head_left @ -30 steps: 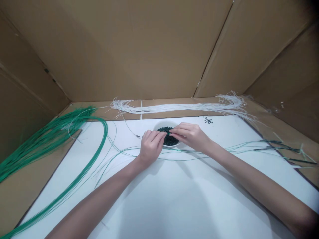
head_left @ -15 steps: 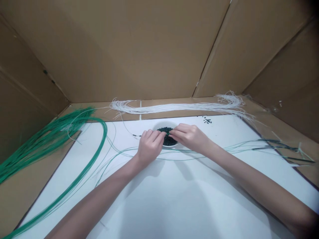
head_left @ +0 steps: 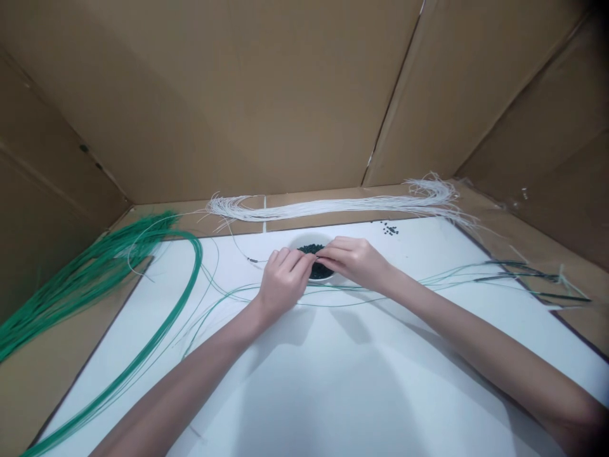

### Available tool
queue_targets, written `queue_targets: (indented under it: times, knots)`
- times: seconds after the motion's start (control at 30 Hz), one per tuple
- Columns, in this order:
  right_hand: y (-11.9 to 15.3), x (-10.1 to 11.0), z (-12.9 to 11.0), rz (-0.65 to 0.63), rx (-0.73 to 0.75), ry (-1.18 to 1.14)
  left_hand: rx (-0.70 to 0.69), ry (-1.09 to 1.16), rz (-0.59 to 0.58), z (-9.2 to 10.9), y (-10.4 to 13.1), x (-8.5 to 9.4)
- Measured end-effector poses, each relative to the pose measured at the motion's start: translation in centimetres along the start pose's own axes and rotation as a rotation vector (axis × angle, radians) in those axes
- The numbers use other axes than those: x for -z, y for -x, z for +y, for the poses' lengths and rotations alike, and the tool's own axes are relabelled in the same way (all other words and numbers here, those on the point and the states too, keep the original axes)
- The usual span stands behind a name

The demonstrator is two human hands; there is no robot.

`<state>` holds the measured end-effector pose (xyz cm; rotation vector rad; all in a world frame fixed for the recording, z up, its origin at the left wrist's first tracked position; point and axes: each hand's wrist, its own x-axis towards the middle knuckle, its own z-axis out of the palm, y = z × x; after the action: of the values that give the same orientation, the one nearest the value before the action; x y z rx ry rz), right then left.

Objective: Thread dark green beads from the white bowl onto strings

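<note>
Left hand (head_left: 283, 282) pinches a beaded strand (head_left: 252, 259), meeting the right hand (head_left: 359, 259) (whose grip I can't tell). The bowl (head_left: 304, 239) beneath probably catches strays.

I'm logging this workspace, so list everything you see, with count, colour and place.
Cardboard: several panels, brown, back and sides
Board: one, white, under the bowl
Bowl: one, white, behind the hands
Beads: many, dark, in the bowl
Loose beads: several, dark, board's far edge
White strands: one bundle, white, along the back
Green strands: one bundle, green, left side
Thin strands: several, green, across the board
Dark ends: several, dark, at right
Beaded strand: one, dark beads, leaving the left hand
Left hand: one, bare, at the bowl
Right hand: one, bare, fingertips near the left's
</note>
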<state>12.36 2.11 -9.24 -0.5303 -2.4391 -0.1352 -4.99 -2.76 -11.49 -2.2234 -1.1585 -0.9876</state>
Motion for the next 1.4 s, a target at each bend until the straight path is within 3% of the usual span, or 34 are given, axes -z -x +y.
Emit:
queue_targets:
  times: [0.13,0.3,0.63,0.8,0.93,1.17,1.4]
  knots:
    - [0.05,-0.27,0.14,0.146,-0.016,-0.17,0.088,0.092,0.034,0.02,-0.06,0.09]
    - [0.1,-0.37,0.02,0.192,-0.024,-0.207,0.097,0.124,0.044,0.09,-0.08,0.2]
    - [0.22,-0.24,0.02,0.201,-0.02,-0.128,0.149,0.295,0.047,0.22,-0.14,0.18]
    - [0.15,-0.02,-0.29,0.18,-0.093,-0.195,0.209,0.395,0.105,0.11,-0.15,-0.05]
    - [0.0,0.23,-0.33,0.138,-0.061,-0.269,0.246,0.398,0.125,-0.19,-0.21,-0.08]
    - [-0.07,0.21,-0.34,0.154,-0.102,-0.287,0.184,0.451,0.072,-0.32,-0.22,-0.12]
    - [0.16,0.15,-0.35,0.097,-0.055,-0.18,0.173,0.42,0.099,-0.41,-0.08,-0.33]
